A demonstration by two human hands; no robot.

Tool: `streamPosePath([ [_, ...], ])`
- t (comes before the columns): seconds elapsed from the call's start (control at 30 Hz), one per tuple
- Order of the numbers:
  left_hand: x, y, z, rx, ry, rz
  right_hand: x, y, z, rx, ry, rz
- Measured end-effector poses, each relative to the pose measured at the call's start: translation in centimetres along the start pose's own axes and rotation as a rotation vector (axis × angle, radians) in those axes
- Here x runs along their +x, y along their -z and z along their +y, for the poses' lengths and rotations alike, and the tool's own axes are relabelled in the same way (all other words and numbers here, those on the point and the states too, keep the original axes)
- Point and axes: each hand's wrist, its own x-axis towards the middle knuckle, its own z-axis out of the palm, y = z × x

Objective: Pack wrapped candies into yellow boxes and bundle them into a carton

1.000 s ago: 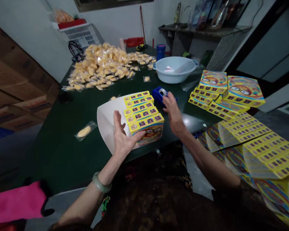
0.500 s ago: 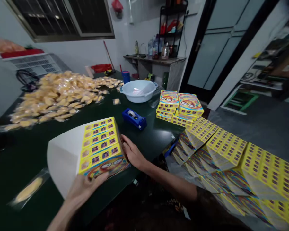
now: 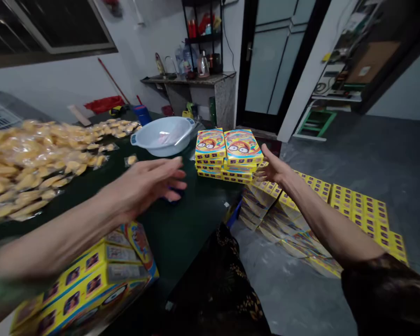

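My right hand [image 3: 275, 167] is beside the right side of two small stacks of flat yellow cartoon boxes [image 3: 243, 147], thumb raised and fingers apart; whether it touches them I cannot tell. Over the dark green table [image 3: 192, 210], my left hand [image 3: 149, 189] reaches forward, blurred, empty, with its fingers spread. Under my left forearm stands a block of yellow boxes [image 3: 87, 280] at the near left, partly hidden by the arm. A blue tape dispenser [image 3: 175, 193] is mostly covered by my left hand.
Wrapped yellow pieces [image 3: 31, 163] are heaped at the table's left. A pale blue basin [image 3: 164, 140] stands behind the box stacks. Many banded yellow boxes [image 3: 360, 210] are piled low on the right. Beyond are a counter [image 3: 196, 80] and a door [image 3: 271, 60].
Both hands have let go of the box block at the near left. They have reached forward and right towards the stacked boxes, and the view has turned right.
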Motion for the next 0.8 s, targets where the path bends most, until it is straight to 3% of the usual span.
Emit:
streamPosePath([
  [0.07,5.7,-3.5,1.3,-0.013,0.038,-0.059,0.4,-0.1,-0.5,0.107,-0.124,-0.120],
  [0.13,9.7,-6.4,0.9,0.035,0.084,-0.104,0.5,0.0,-1.2,0.164,-0.218,-0.206],
  [0.27,13.3,-9.7,-2.0,0.058,0.172,-0.207,0.6,0.6,-1.9,0.102,-0.279,-0.295],
  [0.47,13.9,-11.3,-3.0,0.052,0.209,-0.151,0.5,-0.1,-1.2,0.105,-0.253,-0.346],
  [0.67,11.5,-11.9,-3.2,0.075,0.247,-0.059,-1.4,-0.1,0.2,0.209,-0.231,-0.383],
  [0.8,10.5,-12.1,-2.4,0.015,0.199,0.030,-2.1,0.6,1.2,0.154,-0.146,-0.236],
])
